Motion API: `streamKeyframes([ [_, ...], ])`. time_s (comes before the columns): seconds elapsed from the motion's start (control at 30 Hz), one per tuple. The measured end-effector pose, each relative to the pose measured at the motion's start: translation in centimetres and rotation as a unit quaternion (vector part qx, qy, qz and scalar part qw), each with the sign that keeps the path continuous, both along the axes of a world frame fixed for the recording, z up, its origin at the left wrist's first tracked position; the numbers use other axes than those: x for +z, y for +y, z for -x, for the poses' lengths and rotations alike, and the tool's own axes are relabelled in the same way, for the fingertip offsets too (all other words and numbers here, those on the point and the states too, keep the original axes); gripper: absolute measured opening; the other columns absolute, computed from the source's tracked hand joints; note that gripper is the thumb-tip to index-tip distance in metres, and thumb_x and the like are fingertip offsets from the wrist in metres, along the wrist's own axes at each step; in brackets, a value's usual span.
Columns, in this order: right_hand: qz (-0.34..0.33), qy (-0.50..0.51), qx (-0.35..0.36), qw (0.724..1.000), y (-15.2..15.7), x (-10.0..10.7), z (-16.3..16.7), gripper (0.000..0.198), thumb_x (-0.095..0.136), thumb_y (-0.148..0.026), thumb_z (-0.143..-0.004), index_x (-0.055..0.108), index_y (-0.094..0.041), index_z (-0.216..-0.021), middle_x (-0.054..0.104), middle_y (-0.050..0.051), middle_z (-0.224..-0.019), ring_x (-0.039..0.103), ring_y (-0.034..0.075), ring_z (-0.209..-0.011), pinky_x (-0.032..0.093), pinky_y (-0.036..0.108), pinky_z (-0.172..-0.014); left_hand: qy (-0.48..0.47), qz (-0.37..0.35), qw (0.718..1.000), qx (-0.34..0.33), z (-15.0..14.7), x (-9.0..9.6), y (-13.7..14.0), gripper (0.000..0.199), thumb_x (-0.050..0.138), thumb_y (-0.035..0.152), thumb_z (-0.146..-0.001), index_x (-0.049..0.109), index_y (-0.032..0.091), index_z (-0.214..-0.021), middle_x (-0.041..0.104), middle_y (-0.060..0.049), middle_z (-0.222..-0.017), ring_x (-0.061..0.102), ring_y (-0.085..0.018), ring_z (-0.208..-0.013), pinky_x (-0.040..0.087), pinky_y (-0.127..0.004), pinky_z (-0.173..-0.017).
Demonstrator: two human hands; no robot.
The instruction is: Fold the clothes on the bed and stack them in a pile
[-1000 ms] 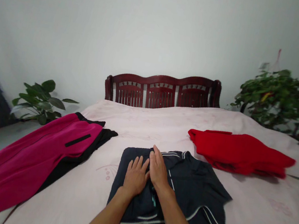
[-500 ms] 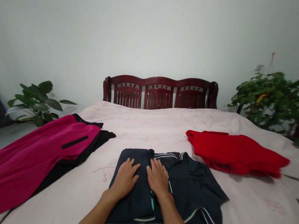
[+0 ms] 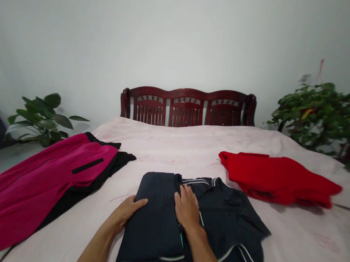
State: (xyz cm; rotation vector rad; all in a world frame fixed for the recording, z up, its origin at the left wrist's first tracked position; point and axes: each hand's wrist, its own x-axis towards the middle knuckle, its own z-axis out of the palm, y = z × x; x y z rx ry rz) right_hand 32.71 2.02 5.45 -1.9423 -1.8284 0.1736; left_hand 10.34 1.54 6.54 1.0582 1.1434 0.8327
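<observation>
A navy jacket (image 3: pixel 223 219) with white piping lies partly folded on the bed, a bit of teal showing near its middle. At its folded left edge is my left hand (image 3: pixel 128 211), thumb on top of the cloth and fingers out of sight beneath the edge. My right hand (image 3: pixel 187 207) rests flat on the jacket near the inner edge of the folded part, fingers stretched out.
A pink bedsheet (image 3: pixel 165 147) covers the bed. To the left lies a magenta and black garment (image 3: pixel 53 177); on the right, a folded red cloth (image 3: pixel 277 179). Beyond are a dark wooden headboard (image 3: pixel 187 108) and leafy plants (image 3: pixel 322 111).
My left hand has slid from the top of the folded part to the jacket's left edge and curled around it. My right hand has stayed on the cloth.
</observation>
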Motion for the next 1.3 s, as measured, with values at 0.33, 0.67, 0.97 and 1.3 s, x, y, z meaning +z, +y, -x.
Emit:
streamKeyframes([
  [0.33,0.092,-0.065,-0.065,0.991,1.0,0.2,-3.3,0.064,0.031,-0.044,-0.100,0.038,-0.006,-0.151,0.026,0.015,-0.162,0.020,0.030,-0.151,0.016,0.052,-0.120,0.041,-0.059,0.992,0.100,-0.3,-1.1,0.5,0.040,0.081,0.030,-0.067,0.068,0.011,-0.100,0.078,-0.011,-0.091,0.074,-0.024,-0.075,0.060,-0.032,-0.067],
  [0.67,-0.013,0.146,0.061,0.987,-1.0,3.9,0.3,0.063,0.027,-0.042,-0.100,0.041,-0.006,-0.149,0.033,0.014,-0.160,0.023,0.025,-0.150,0.015,0.041,-0.123,0.129,-0.075,0.979,0.136,3.4,2.0,1.4,0.033,0.080,0.024,-0.068,0.068,0.013,-0.097,0.077,-0.008,-0.082,0.073,-0.023,-0.072,0.058,-0.030,-0.065],
  [0.97,0.121,0.277,0.348,0.887,-4.9,3.7,7.1,0.081,0.023,-0.066,-0.097,0.033,-0.008,-0.154,0.028,0.013,-0.161,0.023,0.021,-0.150,0.015,0.038,-0.124,0.065,-0.045,0.988,0.131,9.2,6.1,-1.2,0.041,0.082,0.027,-0.072,0.066,0.014,-0.108,0.078,-0.009,-0.096,0.075,-0.023,-0.081,0.060,-0.032,-0.075],
  [1.3,0.095,0.668,0.228,0.702,-2.4,1.2,7.6,0.079,0.044,-0.076,-0.086,0.054,-0.021,-0.141,0.048,0.007,-0.151,0.040,0.023,-0.142,0.023,0.042,-0.121,0.026,-0.190,0.980,0.056,3.0,6.0,-0.6,0.073,0.070,0.052,-0.080,0.050,0.022,-0.144,0.071,-0.010,-0.121,0.069,-0.028,-0.106,0.055,-0.042,-0.093],
])
